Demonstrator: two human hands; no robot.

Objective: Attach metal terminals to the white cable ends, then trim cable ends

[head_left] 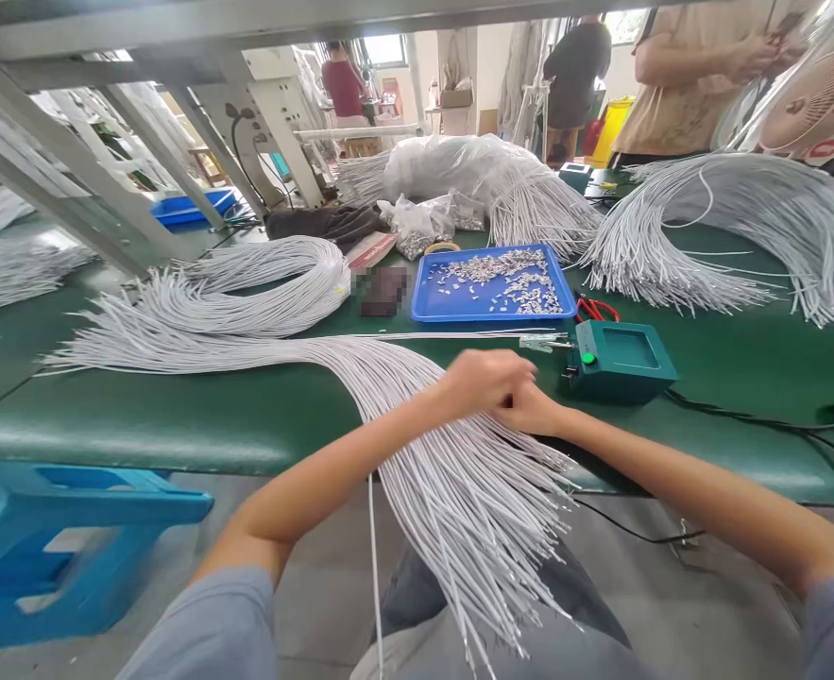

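Directly beneath left hand, right hand: white wire bundle.

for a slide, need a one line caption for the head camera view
Left hand and right hand meet over white wires draped off a green table, near a small box

Green table — white cables, blue tray

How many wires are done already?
Only a few wires lie straight beside the teal box, maybe finished. The left hand and right hand meet over the hanging wire bundle. That bundle, the coils behind and the metal pieces in the blue tray look left.
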